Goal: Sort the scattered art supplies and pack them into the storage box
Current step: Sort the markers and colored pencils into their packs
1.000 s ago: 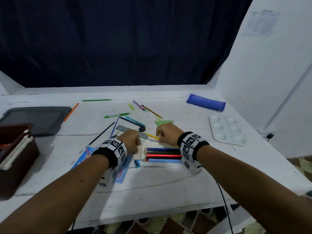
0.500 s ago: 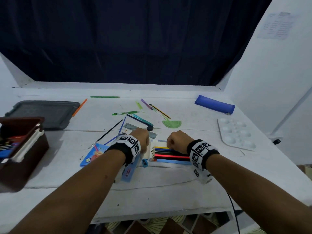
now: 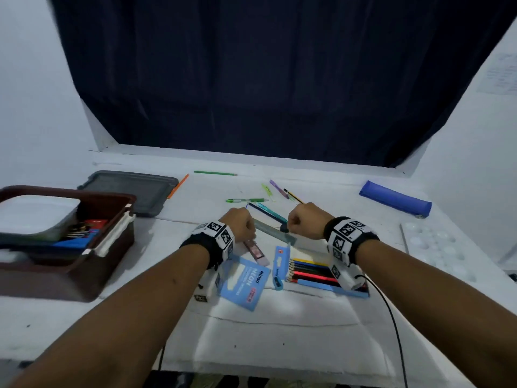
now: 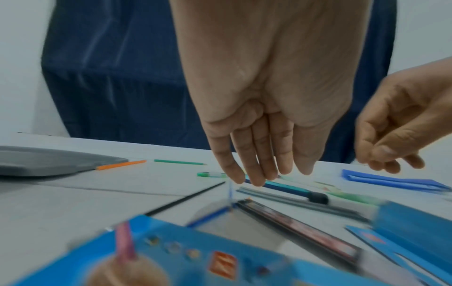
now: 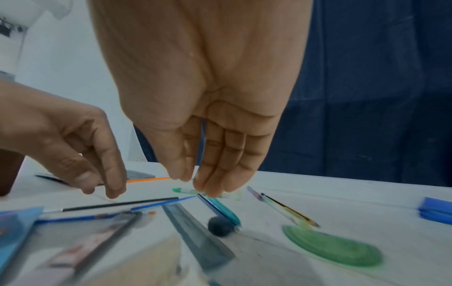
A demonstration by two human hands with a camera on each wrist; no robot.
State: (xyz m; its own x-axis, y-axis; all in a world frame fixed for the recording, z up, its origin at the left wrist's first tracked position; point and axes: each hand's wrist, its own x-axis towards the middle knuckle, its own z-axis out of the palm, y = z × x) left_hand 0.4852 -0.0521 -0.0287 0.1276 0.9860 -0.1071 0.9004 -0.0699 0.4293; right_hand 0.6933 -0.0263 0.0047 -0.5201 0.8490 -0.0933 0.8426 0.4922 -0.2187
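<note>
Both hands hover side by side over the scattered pens. My left hand hangs with straight fingers just above a dark blue pen and holds nothing. To its right, my right hand points its fingers down at a teal pen, thumb close to them, with nothing plainly held. A grey ruler lies between the hands. A green protractor lies right of it. The brown storage box stands at the left with supplies inside.
Near the front lie a tray of coloured pencils, a blue neon package and a blue carded cutter. Farther back are a grey lid, a green pen and loose pencils. A blue pencil case and a white palette sit right.
Both hands have moved forward from the coloured-pencil tray to the pens and ruler. My view has swung, so the storage box now shows more fully.
</note>
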